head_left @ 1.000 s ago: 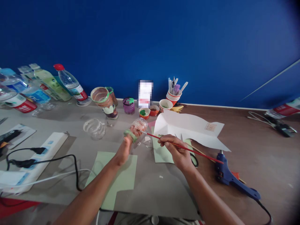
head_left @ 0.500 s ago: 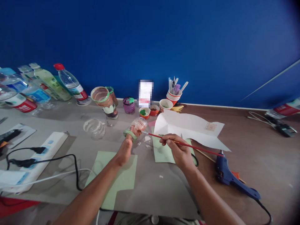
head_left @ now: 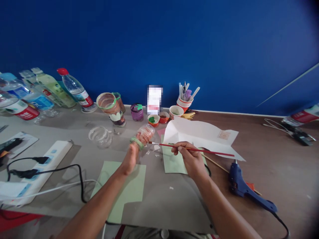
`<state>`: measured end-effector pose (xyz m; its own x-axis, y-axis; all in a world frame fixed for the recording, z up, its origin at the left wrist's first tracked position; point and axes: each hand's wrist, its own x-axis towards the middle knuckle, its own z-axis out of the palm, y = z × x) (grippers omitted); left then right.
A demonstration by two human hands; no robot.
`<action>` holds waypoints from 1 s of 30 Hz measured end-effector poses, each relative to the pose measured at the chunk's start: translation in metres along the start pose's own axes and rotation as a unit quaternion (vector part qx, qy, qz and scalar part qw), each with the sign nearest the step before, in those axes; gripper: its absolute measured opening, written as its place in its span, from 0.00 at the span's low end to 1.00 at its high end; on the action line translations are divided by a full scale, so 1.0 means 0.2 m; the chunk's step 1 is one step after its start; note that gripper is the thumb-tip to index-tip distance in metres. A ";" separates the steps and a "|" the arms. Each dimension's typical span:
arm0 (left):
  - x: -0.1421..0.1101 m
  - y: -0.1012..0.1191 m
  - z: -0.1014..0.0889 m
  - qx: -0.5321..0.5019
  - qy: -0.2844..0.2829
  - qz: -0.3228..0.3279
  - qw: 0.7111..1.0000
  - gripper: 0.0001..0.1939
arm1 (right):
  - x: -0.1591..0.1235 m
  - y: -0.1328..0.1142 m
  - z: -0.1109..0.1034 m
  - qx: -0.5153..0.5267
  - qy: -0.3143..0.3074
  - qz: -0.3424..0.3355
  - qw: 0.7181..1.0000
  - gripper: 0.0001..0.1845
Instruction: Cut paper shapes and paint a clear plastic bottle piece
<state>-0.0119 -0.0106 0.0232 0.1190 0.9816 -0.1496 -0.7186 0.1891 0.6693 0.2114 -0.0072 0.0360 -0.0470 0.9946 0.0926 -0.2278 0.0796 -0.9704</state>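
My left hand (head_left: pixel 129 159) holds a cut clear plastic bottle piece (head_left: pixel 147 130) with a green-painted rim. It is tilted, and brownish patches show on its side; whether these are paint or fingers seen through the plastic I cannot tell. A red-handled paintbrush (head_left: pixel 211 152) is pinched in my right hand (head_left: pixel 189 157). Its dark tip lies close to the side of the bottle piece, just right of the green rim; contact is unclear. Beyond stand small paint cups, one with green paint (head_left: pixel 153 120) and one with reddish-brown paint (head_left: pixel 163 117).
Left are a clear cut bottle piece (head_left: pixel 101 136), painted containers (head_left: pixel 107 102), several bottles (head_left: pixel 76 89) and a power strip (head_left: pixel 47 169) with cables. White paper (head_left: pixel 199 134) lies behind my right hand. A blue glue gun (head_left: pixel 241 182) rests at right. Green paper (head_left: pixel 134 186) lies under my left forearm.
The bottle piece has shifted slightly left and turned in my left hand. The brush has levelled out, its rear end moving lower relative to before, with its tip just off to the right.
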 end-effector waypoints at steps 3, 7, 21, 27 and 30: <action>0.00 0.03 0.08 0.030 -0.005 0.049 0.998 0.31 | 0.00 0.00 0.00 0.010 -0.006 -0.012 1.000 0.06; -0.01 0.05 0.13 0.027 -0.026 0.038 0.999 0.35 | -0.01 -0.01 0.02 -0.009 -0.025 -0.014 1.000 0.06; -0.02 0.11 0.09 -0.027 0.011 -0.030 0.999 0.44 | -0.01 0.01 0.01 -0.021 -0.021 -0.004 1.000 0.07; -0.02 0.15 0.08 -0.094 0.018 -0.051 0.994 0.46 | -0.01 0.01 0.01 0.006 -0.022 -0.019 1.000 0.07; -0.02 0.16 0.08 -0.110 0.011 -0.055 0.992 0.47 | -0.01 0.02 0.02 -0.008 -0.026 -0.016 1.000 0.07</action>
<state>-0.0245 -0.0074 0.0571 0.1913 0.9543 -0.2296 -0.8348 0.2812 0.4733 0.2073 -0.0095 0.0336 -0.0896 0.9867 0.1353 -0.2142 0.1136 -0.9702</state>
